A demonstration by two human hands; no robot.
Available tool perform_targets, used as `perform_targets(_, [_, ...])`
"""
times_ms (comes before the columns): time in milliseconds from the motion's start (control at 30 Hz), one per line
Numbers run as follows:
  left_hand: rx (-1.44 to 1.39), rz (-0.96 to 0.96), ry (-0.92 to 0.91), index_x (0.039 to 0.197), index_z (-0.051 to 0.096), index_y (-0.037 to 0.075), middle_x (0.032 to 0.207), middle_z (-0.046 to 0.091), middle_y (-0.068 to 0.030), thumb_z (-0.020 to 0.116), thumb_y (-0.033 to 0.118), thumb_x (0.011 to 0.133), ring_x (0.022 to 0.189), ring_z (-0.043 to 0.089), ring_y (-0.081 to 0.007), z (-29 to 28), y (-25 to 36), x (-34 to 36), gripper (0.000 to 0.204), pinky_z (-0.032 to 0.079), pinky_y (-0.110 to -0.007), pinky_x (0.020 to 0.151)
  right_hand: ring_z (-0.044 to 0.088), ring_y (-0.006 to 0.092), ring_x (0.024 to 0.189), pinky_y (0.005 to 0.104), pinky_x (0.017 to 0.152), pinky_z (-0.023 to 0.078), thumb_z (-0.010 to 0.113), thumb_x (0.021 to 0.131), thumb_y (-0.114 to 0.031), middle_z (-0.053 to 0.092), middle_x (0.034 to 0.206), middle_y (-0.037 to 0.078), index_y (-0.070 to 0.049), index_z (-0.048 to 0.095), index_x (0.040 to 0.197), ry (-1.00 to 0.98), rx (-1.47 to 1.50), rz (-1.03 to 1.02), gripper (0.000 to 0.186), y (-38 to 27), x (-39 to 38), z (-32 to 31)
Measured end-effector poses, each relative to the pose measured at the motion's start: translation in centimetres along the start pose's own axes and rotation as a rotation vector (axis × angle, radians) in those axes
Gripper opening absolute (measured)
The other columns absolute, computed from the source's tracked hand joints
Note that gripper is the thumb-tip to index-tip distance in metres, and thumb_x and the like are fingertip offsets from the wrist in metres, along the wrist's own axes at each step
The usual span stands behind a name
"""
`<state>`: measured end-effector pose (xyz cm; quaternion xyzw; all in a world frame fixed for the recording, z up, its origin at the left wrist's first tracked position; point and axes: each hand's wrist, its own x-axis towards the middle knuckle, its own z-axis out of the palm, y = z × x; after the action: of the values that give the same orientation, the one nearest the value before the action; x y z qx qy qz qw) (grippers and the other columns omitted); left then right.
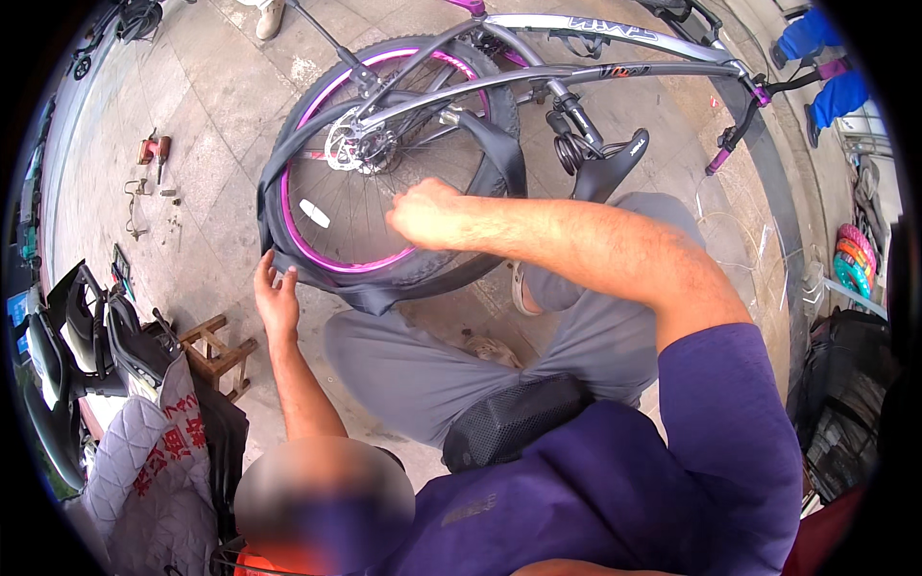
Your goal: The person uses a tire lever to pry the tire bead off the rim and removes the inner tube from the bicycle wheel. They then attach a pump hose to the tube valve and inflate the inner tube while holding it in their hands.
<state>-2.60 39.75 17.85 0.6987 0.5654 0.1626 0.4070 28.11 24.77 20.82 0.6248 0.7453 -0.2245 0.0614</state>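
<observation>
An upside-down grey bicycle (576, 72) stands on the pavement in front of me, its wheel with a purple rim (331, 254) nearest. A black inner tube (384, 293) hangs loose around the wheel, half out of the black tyre (499, 106). My left hand (277, 298) pinches the tube at the wheel's lower left. My right hand (427, 213) is closed over the tyre and tube at the wheel's lower right side; its fingers are hidden behind the knuckles. The black saddle (610, 163) rests on the ground beside my knee.
A small wooden stool (216, 350) stands at my left, next to a scooter (86, 346) with a quilted grey cover. Small tools (154, 149) lie on the paving further left. Another person's blue legs (826, 67) are at the top right. Coloured tyres (853, 254) hang at right.
</observation>
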Motion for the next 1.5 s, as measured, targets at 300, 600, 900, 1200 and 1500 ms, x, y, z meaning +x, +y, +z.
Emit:
perform_targets(300, [0.575,1.082,-0.49,0.136,0.061,0.009,0.141,0.054,-0.0152,0.083,0.014,0.068,0.141,0.042,-0.038,15.9,7.6,-13.5,0.072,0.037,-0.052,0.116,0.055,0.0188,0.126,0.0403,0.1,0.047,0.069,0.09,-0.023,0.068,0.119,-0.001,-0.016,0.074,0.114,-0.005,-0.641,0.007,0.025,14.7,-6.5,2.1])
perform_targets(600, [0.536,1.068,-0.575,0.151,0.039,-0.006,0.143,0.051,-0.023,0.085,0.017,0.07,0.138,0.044,-0.0395,21.4,9.5,-14.5,0.096,0.037,-0.049,0.117,0.06,0.0259,0.111,0.0405,0.092,0.054,0.072,0.074,-0.014,0.068,0.109,0.009,-0.007,0.079,0.088,-0.399,-0.08,0.273,0.018,7.5,-12.8,-5.2])
perform_targets(900, [0.001,0.656,-0.535,0.129,0.058,-0.002,0.128,0.061,-0.0264,0.08,0.024,0.082,0.12,0.058,-0.0424,30.5,9.2,-16.6,0.058,0.048,-0.049,0.098,0.062,0.0302,0.111,0.043,0.093,0.056,0.071,0.078,-0.011,0.063,0.113,0.012,-0.004,0.067,0.115,0.38,0.413,0.043,0.038,2.8,-17.5,5.0])
perform_targets(1200, [0.027,0.102,-0.752,0.111,0.07,-0.004,0.085,0.074,-0.0146,0.068,0.025,0.099,0.081,0.068,-0.0172,34.5,9.2,-17.8,0.031,0.053,-0.037,0.078,0.066,0.0444,0.115,0.0514,0.099,0.052,0.077,0.084,-0.035,0.067,0.121,0.029,0.008,0.042,0.143,0.37,0.946,0.836,0.081,11.0,-15.5,10.4])
perform_targets(1500, [0.093,0.101,-0.249,0.113,0.073,-0.002,0.094,0.076,-0.0117,0.071,0.019,0.096,0.081,0.072,-0.0157,30.6,18.1,-11.6,0.027,0.056,-0.032,0.07,0.067,0.0199,0.096,0.0369,0.086,0.055,0.074,0.091,-0.009,0.068,0.103,0.011,-0.005,0.043,0.144,0.61,1.551,0.736,0.062,10.1,-17.5,17.0])
